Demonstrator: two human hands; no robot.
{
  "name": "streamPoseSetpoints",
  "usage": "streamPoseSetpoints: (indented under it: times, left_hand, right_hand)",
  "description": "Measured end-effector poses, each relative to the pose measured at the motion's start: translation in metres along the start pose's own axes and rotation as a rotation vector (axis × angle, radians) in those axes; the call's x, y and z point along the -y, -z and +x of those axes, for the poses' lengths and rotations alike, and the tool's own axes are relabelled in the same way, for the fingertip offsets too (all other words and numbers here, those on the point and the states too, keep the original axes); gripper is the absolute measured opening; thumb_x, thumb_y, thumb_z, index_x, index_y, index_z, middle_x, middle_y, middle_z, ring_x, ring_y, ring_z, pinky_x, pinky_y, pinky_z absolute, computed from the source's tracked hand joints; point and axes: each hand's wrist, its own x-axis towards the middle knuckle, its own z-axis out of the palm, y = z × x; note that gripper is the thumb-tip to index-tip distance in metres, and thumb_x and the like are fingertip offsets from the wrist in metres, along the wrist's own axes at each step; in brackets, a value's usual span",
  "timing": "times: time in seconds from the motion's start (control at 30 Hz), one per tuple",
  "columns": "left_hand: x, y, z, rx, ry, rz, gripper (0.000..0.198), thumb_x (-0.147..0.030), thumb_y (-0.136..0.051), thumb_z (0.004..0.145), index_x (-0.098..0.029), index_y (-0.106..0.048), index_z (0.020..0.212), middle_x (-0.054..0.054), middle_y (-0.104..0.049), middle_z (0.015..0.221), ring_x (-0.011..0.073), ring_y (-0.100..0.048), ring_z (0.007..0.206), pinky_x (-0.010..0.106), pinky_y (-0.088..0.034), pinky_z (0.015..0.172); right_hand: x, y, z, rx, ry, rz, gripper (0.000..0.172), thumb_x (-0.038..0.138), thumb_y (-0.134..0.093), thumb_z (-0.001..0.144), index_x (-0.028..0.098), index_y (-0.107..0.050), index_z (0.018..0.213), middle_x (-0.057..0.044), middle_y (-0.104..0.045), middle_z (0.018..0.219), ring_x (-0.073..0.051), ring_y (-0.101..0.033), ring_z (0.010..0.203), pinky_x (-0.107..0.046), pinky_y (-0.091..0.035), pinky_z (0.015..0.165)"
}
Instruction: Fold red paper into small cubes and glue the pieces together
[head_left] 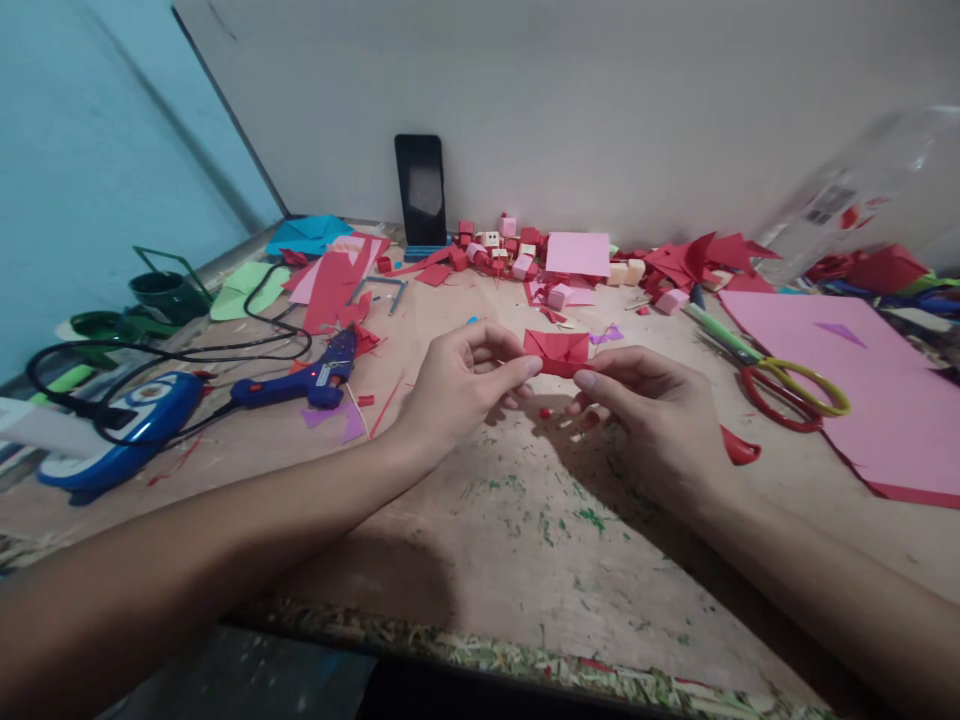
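So the little folded red paper piece (556,350) is held up off the surface (525,540), pinched between both hands right in the middle of the view. The left hand (457,385) has thumb and forefinger closed on its left edge. The right hand (652,410) has its fingers (600,385) closed on the lower right corner, so the paper bridges the gap between the two sets of fingertips. The other fingers are curled loosely underneath.

The blue glue gun (300,380) lies well off to the left, and the scissors (787,385) sit off to the right, just beside a big pink sheet (862,400).

Writing-wise, there's a round label on the blue gadget (127,425) far left and a label on the clear plastic bag (862,190) back right. Both are too blurry to read.
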Motion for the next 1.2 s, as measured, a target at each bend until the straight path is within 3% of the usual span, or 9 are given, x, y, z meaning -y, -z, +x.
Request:
streamPoseSetpoints:
  times: [0.13, 0.27, 0.43, 0.53, 0.7, 0.77, 0.87, 0.97, 1.2]
  left_hand:
    - [-0.001, 0.001, 0.000, 0.067, 0.108, -0.077, 0.045, -0.034, -0.085, 0.080, -0.019, -0.062, 0.116, 0.000, -0.076, 0.078, 0.0119, -0.068, 0.057, 0.020, -0.051, 0.051]
    - [-0.001, 0.002, 0.000, 0.061, 0.109, -0.111, 0.055, -0.032, -0.087, 0.080, -0.018, -0.064, 0.128, 0.003, -0.079, 0.084, 0.0114, -0.069, 0.058, 0.019, -0.053, 0.053]
    - [0.002, 0.001, 0.003, 0.069, 0.071, -0.097, 0.040, -0.031, -0.087, 0.079, -0.014, -0.073, 0.113, 0.004, -0.080, 0.085, 0.0135, -0.073, 0.067, 0.020, -0.057, 0.059]
    - [0.001, 0.001, 0.002, 0.083, -0.044, 0.017, 0.025, -0.030, -0.080, 0.085, -0.014, -0.077, 0.105, 0.007, -0.082, 0.094, 0.0167, -0.077, 0.079, 0.023, -0.060, 0.067]
    - [-0.007, 0.002, -0.008, 0.060, -0.323, 0.429, 0.019, -0.023, -0.071, 0.092, -0.018, -0.081, 0.108, 0.007, -0.083, 0.109, 0.0195, -0.077, 0.095, 0.027, -0.062, 0.083]
    - [-0.009, 0.002, -0.012, 0.044, -0.352, 0.477, 0.023, -0.023, -0.072, 0.092, -0.020, -0.081, 0.113, 0.006, -0.083, 0.110, 0.0199, -0.078, 0.096, 0.028, -0.062, 0.083]
    - [-0.008, 0.000, -0.012, 0.028, -0.326, 0.331, 0.036, -0.024, -0.079, 0.088, -0.020, -0.077, 0.124, 0.006, -0.083, 0.110, 0.0196, -0.079, 0.098, 0.027, -0.063, 0.086]
    - [-0.007, -0.002, -0.010, 0.047, -0.256, 0.155, 0.046, -0.026, -0.087, 0.081, -0.019, -0.077, 0.126, 0.007, -0.083, 0.111, 0.0199, -0.079, 0.099, 0.027, -0.063, 0.086]
    - [-0.006, -0.002, -0.010, 0.078, -0.216, 0.137, 0.011, -0.022, -0.080, 0.086, -0.015, -0.085, 0.094, 0.007, -0.083, 0.096, 0.0176, -0.075, 0.085, 0.027, -0.060, 0.079]
  right_hand:
    - [0.000, 0.001, -0.001, -0.002, 0.013, -0.028, 0.026, 0.041, -0.094, 0.074, 0.024, -0.075, 0.080, -0.001, -0.074, 0.066, -0.019, -0.071, 0.056, -0.032, -0.059, 0.053]
    - [0.000, 0.001, -0.001, -0.001, 0.009, -0.011, 0.025, 0.039, -0.094, 0.073, 0.025, -0.074, 0.080, -0.001, -0.074, 0.066, -0.019, -0.071, 0.057, -0.032, -0.059, 0.052]
    - [0.001, 0.001, -0.002, 0.041, 0.003, -0.016, 0.027, 0.040, -0.094, 0.073, 0.025, -0.073, 0.080, -0.001, -0.073, 0.068, -0.020, -0.070, 0.057, -0.034, -0.060, 0.054]
    - [0.002, 0.000, -0.001, 0.058, -0.007, 0.008, 0.035, 0.041, -0.096, 0.070, 0.025, -0.068, 0.085, 0.000, -0.074, 0.075, -0.020, -0.071, 0.060, -0.033, -0.060, 0.055]
    - [0.002, 0.002, 0.003, 0.141, -0.132, 0.086, 0.062, 0.035, -0.096, 0.071, 0.029, -0.063, 0.123, 0.001, -0.080, 0.088, -0.021, -0.077, 0.067, -0.031, -0.057, 0.058]
    - [0.001, 0.004, 0.005, 0.175, -0.148, 0.047, 0.051, 0.038, -0.095, 0.072, 0.025, -0.073, 0.115, -0.001, -0.080, 0.083, -0.021, -0.076, 0.068, -0.030, -0.056, 0.059]
    - [-0.001, 0.005, 0.005, 0.204, -0.126, -0.005, 0.027, 0.043, -0.093, 0.075, 0.021, -0.081, 0.085, -0.005, -0.080, 0.079, -0.018, -0.073, 0.067, -0.029, -0.056, 0.062]
    - [-0.001, 0.005, 0.003, 0.199, -0.106, 0.028, 0.022, 0.042, -0.091, 0.080, 0.023, -0.082, 0.082, -0.005, -0.080, 0.078, -0.018, -0.073, 0.069, -0.028, -0.057, 0.063]
    - [-0.002, 0.006, 0.000, 0.236, -0.069, 0.051, 0.019, 0.039, -0.091, 0.080, 0.024, -0.082, 0.085, -0.005, -0.081, 0.082, -0.019, -0.074, 0.073, -0.030, -0.061, 0.064]
